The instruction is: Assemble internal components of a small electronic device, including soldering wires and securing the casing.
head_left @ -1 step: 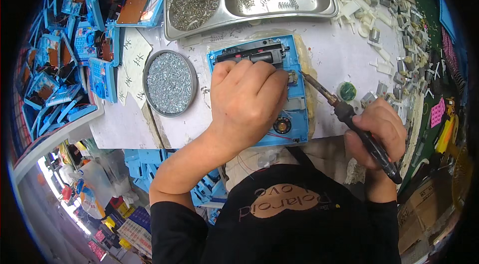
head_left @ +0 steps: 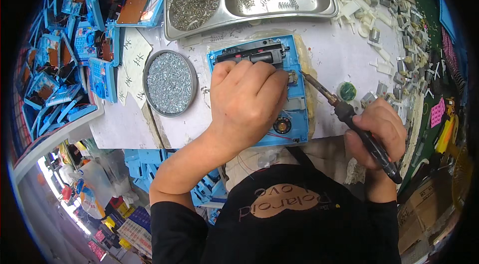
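Observation:
A blue plastic casing (head_left: pixel 298 129) lies open on the worktable, with black parts, a small round speaker (head_left: pixel 282 125) and thin wires inside. My left hand (head_left: pixel 247 99) rests over the middle of the casing with its fingers curled down into it. Its fingertips, and whatever they pinch, are hidden under the hand. In my right hand (head_left: pixel 381 132) is a soldering iron (head_left: pixel 366 136), gripped by its black handle. The iron's tip reaches the casing's right edge, close to a small metal part (head_left: pixel 292 77); whether it touches cannot be made out.
Left of the casing stands a round dish of small screws (head_left: pixel 169 83). Behind is a steel tray (head_left: pixel 279 14) with springs. Blue casings (head_left: pixel 75 44) pile up at far left. Small motors and white plastic parts (head_left: pixel 384 49) cover the right side, near a small green round container (head_left: pixel 347 91).

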Tool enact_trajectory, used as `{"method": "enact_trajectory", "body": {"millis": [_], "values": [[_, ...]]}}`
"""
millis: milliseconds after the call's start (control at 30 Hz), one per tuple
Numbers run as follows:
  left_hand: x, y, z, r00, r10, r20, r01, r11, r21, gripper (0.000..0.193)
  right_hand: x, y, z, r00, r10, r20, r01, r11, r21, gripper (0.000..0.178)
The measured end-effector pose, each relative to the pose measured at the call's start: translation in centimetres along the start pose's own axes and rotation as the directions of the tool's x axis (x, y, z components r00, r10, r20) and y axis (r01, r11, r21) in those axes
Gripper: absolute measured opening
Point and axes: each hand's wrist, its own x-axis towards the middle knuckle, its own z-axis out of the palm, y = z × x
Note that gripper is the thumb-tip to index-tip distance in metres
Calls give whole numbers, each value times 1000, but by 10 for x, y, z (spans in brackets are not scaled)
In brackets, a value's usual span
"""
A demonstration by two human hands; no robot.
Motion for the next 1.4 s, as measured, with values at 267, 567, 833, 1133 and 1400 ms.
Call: {"method": "enact_trajectory", "body": {"millis": [267,567,833,1133,1400], "values": [[-34,-7,-44,913,-405,-47,364,862,-353,48,-8,5,-2,996,12,-85,-12,1000,2,28],[-24,-23,-30,1000,-13,-24,8,978,-207,28,3,-3,0,999,-17,-45,17,1000,3,30],[-3,-30,-21,982,182,42,-166,954,-249,33,-3,-5,0,998,-1,-55,0,999,-32,30],[-3,-32,-27,976,186,111,-149,949,-277,29,-4,-1,-3,996,-11,-84,9,1000,-17,30],[-30,-35,-25,921,-388,36,327,722,-610,10,3,0,0,997,-7,-77,7,1000,-1,28]]}}
